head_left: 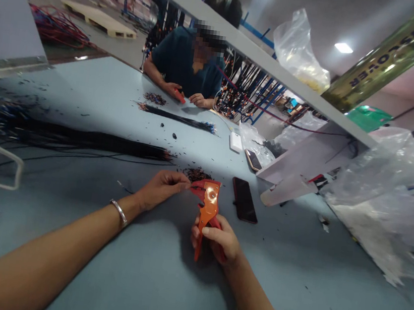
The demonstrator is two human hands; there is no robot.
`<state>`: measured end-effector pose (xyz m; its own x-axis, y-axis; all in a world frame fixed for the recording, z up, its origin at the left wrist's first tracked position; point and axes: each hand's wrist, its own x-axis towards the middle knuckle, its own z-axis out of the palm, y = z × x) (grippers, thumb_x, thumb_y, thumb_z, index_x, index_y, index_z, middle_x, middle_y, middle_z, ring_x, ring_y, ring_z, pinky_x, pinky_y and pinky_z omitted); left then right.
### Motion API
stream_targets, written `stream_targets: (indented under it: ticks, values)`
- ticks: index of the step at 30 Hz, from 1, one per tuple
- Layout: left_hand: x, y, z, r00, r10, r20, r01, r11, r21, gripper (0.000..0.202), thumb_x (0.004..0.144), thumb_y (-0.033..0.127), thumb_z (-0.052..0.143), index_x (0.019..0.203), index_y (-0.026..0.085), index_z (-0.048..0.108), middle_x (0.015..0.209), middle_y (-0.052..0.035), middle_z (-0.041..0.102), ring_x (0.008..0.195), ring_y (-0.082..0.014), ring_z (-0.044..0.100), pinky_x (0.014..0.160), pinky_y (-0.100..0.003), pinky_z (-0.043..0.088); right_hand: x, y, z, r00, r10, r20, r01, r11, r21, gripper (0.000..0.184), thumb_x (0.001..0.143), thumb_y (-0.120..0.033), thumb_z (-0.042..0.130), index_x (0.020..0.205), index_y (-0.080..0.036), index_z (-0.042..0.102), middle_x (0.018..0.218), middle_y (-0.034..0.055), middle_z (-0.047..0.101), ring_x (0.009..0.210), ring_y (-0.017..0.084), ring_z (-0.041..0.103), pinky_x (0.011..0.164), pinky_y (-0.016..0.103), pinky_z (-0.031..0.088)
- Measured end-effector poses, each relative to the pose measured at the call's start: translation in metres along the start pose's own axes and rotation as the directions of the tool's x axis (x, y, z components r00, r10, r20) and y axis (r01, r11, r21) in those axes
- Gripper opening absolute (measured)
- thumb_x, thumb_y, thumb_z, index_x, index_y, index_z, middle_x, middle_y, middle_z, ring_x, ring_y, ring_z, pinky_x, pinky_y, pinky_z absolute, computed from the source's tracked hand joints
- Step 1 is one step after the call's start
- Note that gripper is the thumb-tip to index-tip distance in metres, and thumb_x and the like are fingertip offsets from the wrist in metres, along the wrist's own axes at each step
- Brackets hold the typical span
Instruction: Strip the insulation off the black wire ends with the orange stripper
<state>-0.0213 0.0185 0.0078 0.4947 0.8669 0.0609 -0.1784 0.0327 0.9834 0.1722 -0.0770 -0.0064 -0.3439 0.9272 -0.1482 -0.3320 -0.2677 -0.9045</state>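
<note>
My right hand (pixel 219 238) is wrapped around the handles of an orange and red wire stripper (pixel 210 201), whose jaws point up and to the left. My left hand (pixel 162 187), with a silver bangle on its wrist, pinches a thin dark wire at the mouth of those jaws. Most of this wire is hidden by the fingers. Just beyond the jaws lies a pile of small dark and copper-coloured offcuts (pixel 197 174). A long bundle of black wires (pixel 90 139) stretches across the table behind my left hand, its splayed ends at the far left.
Across the table (pixel 117 280) a co-worker (pixel 188 66) holds a red tool beside a smaller wire bundle (pixel 177 117). A dark phone (pixel 244 200) lies right of my stripper; another phone (pixel 253 159) and a white box (pixel 235 142) sit farther back. Plastic bags (pixel 380 172) crowd the right side.
</note>
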Motion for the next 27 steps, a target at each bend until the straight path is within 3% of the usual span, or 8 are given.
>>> stream_targets:
  ticks: [27]
  values:
    - [-0.0014, 0.0043, 0.001, 0.995, -0.071, -0.069, 0.071, 0.997, 0.011, 0.024, 0.069, 0.037, 0.07, 0.067, 0.014, 0.066, 0.053, 0.0047, 0.055, 0.048, -0.0069, 0.042, 0.048, -0.018, 0.034, 0.0008, -0.0053, 0.0044, 1.0, 0.009, 0.004, -0.009, 1.0, -0.023, 0.028, 0.066, -0.026, 0.073, 0.087, -0.012, 0.06, 0.068, 0.0022, 0.061, 0.055, 0.015, 0.06, 0.049, 0.025, 0.049]
